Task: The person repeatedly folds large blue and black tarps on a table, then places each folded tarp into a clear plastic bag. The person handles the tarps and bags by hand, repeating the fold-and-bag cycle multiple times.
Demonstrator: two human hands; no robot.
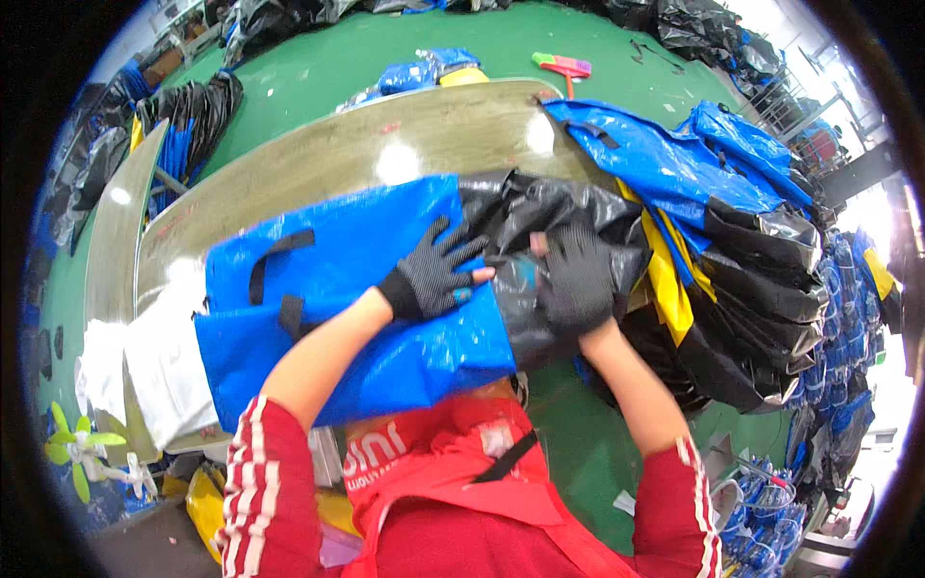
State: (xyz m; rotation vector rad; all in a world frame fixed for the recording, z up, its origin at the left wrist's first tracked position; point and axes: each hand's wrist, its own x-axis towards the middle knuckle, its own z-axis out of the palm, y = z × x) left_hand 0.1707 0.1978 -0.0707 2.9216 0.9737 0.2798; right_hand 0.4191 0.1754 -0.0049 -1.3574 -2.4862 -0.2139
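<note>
A bag of blue and black woven plastic sheeting [385, 207] lies across the table in front of me. Its blue part, with two black strap handles, is on the left; the wrinkled black part [520, 207] is on the right. My left hand [434, 275], in a dark knitted glove with bare fingertips, rests on the blue part near the seam, fingers spread. On the black part lies my right hand [578, 279], gloved the same way. Motion blurs it, and its fingers are partly hidden, so whether it grips the sheeting cannot be made out.
A heap of blue and black bags [742, 260] with yellow pieces stands at the table's right end. White sheets [169, 366] lie at the left, beside a small green-bladed fan [82, 448]. Beyond the table [337, 144], packed blue bundles [409, 77] and a broom [564, 65] are on the green floor.
</note>
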